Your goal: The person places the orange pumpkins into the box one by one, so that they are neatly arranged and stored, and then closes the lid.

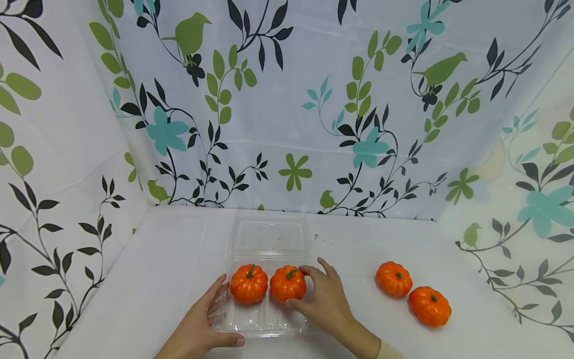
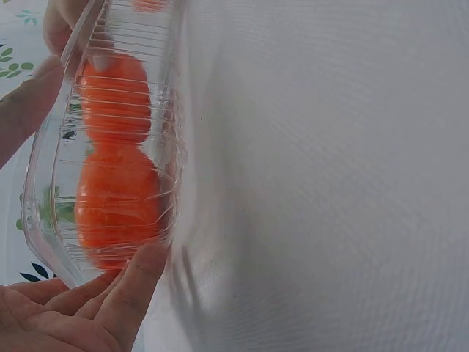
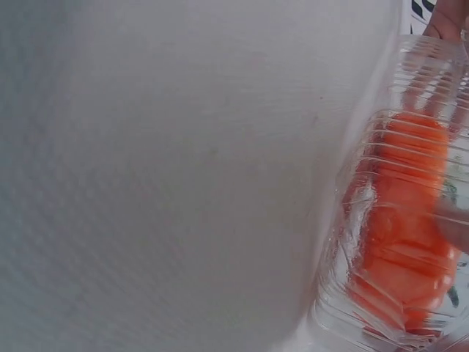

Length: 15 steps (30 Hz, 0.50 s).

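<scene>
A clear plastic clamshell container (image 1: 251, 331) lies on the white table with its lid (image 1: 269, 238) folded open to the back. Inside its base sit two small orange toy pumpkins side by side, the left pumpkin (image 1: 248, 285) and the right pumpkin (image 1: 287, 286), both with green stems. My left hand (image 1: 199, 324) holds the container's front left corner, fingers along the left wall and thumb at the front. With thumb and index finger, my right hand (image 1: 329, 301) pinches the right pumpkin from its right side. Through the ribbed wall, the left wrist view shows an orange pumpkin (image 2: 117, 194).
Two more orange pumpkins, one farther back (image 1: 393, 279) and one nearer (image 1: 429, 306), rest on the table (image 1: 358, 239) to the right of my right hand. A leaf-and-bird patterned cloth (image 1: 291, 124) hangs behind and at both sides.
</scene>
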### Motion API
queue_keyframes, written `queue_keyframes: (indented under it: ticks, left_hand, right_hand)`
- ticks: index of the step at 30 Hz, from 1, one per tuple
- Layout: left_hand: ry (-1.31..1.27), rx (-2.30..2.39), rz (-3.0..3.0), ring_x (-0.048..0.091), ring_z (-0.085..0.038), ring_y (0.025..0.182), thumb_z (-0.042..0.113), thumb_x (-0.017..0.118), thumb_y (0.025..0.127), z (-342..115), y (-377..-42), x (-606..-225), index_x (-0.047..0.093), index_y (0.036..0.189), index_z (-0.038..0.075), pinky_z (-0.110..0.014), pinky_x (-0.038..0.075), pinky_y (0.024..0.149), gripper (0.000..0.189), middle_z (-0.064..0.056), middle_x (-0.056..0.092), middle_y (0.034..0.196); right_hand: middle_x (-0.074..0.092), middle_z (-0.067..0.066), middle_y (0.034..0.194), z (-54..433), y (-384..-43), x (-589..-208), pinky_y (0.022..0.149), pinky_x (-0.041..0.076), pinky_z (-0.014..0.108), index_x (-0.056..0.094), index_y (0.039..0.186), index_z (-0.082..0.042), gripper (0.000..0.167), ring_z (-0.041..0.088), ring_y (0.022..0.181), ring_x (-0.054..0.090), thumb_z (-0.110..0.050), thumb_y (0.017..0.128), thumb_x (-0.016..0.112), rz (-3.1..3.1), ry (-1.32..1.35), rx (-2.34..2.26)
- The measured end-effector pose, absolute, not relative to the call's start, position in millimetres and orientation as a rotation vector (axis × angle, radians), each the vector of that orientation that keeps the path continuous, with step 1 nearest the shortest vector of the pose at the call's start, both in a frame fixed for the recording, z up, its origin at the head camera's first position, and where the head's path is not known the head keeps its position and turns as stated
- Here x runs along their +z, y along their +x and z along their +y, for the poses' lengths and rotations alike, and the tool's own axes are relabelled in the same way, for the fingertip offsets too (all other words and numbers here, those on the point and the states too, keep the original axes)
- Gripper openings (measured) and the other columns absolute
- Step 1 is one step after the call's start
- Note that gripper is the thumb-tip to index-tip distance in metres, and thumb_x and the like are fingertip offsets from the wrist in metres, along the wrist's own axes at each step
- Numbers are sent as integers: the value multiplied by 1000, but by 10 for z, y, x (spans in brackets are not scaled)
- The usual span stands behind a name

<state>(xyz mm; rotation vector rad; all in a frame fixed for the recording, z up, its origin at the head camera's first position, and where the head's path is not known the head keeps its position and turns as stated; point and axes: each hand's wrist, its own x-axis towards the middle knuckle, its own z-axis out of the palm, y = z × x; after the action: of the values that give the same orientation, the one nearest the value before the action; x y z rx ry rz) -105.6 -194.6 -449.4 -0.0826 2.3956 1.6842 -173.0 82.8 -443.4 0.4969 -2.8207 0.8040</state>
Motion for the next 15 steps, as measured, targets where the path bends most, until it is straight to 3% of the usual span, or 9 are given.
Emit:
queue_keyframes:
  ticks: [15]
  left_hand:
    - [-74,1675,2409,38,-46,141,22,100,57,-1952,-1055,-4491,20,162,14,-50,47,105,132,-23,34,159]
  right_hand:
    - [69,5,123,799,-1785,-4476,116,23,67,65,124,-8,71,40,142,36,-46,70,90,-2829,542,669]
